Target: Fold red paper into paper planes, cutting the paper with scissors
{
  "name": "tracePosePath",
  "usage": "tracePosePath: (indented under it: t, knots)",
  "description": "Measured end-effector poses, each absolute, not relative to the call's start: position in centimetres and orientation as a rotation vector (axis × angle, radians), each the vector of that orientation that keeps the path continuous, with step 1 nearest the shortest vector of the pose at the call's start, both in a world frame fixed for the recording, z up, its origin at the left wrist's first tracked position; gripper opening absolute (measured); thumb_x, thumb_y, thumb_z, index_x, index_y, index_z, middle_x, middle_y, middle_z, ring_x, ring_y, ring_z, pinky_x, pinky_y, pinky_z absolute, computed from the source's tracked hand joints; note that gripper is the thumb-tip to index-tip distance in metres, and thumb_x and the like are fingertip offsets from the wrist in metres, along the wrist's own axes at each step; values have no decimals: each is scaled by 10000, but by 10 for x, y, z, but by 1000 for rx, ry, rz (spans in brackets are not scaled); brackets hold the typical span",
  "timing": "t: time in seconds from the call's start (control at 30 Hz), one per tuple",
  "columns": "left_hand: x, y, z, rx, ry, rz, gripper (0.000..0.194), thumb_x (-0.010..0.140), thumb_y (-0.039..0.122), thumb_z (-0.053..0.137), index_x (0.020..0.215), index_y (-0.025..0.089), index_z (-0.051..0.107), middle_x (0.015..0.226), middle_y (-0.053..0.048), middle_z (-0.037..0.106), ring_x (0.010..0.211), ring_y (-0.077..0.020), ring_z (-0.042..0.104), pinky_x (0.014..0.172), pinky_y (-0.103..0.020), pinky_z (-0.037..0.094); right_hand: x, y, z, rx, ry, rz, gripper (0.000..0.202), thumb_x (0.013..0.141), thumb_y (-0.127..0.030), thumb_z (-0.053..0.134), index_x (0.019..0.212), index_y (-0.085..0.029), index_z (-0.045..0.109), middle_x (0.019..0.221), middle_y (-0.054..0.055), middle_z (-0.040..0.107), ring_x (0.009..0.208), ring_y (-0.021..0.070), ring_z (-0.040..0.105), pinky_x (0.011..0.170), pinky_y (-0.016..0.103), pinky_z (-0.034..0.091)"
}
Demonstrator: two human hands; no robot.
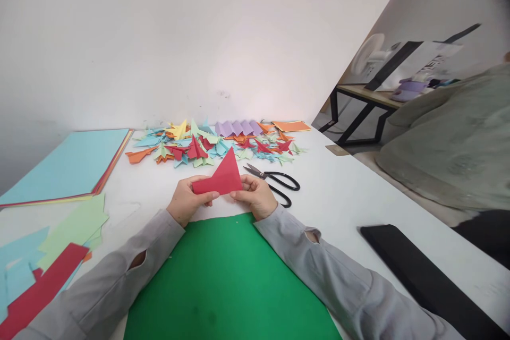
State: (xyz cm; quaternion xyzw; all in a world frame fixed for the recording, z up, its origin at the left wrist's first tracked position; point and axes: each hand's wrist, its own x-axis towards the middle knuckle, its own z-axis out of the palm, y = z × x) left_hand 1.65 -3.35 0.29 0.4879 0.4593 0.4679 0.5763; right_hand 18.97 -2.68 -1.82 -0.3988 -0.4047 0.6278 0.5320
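A folded red paper (225, 174) with a tall pointed flap is held up above the white table, just beyond the green mat (235, 276). My left hand (189, 199) pinches its left end between thumb and fingers. At its right edge, my right hand (257, 195) grips it the same way. Black-handled scissors (279, 178) lie right behind my right hand, blades pointing to the upper left. Behind the red paper spreads a pile of small folded papers (195, 149) in several colours, with a purple pleated paper (239, 128) at its back.
Large coloured sheets (71, 162) lie at the left, with green and blue scraps (75, 226) and a red strip (48, 281) nearer. A long black object (422, 271) rests at the right. A person (450, 138) is beyond the table's right edge.
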Motion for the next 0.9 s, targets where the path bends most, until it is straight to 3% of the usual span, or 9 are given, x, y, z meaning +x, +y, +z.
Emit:
tracePosePath:
  t: [0.3, 0.7, 0.9]
  knots:
    - [14, -31, 3, 1049, 979, 1138, 415, 452, 146, 807, 830, 92, 641, 477, 34, 562, 408, -68, 458, 418, -202, 335, 191, -25, -13, -893, -833, 1524, 327, 368, -104, 770, 665, -161, 646, 380, -65, 547, 329, 82, 459, 380, 219, 348]
    - [15, -30, 6, 947, 979, 1195, 302, 443, 161, 816, 600, 124, 561, 463, 36, 539, 410, -64, 449, 427, -208, 327, 193, -24, -13, -923, -789, 1565, 297, 341, -123, 789, 604, -156, 656, 389, -21, 594, 317, 91, 485, 350, 199, 359]
    - [15, -29, 5, 902, 931, 1268, 288, 478, 184, 812, 658, 124, 596, 521, 35, 561, 433, -53, 450, 444, -203, 342, 192, -28, -14, -907, -956, 1520, 328, 371, -174, 829, 638, -163, 639, 447, -23, 622, 367, 102, 524, 394, 215, 405]
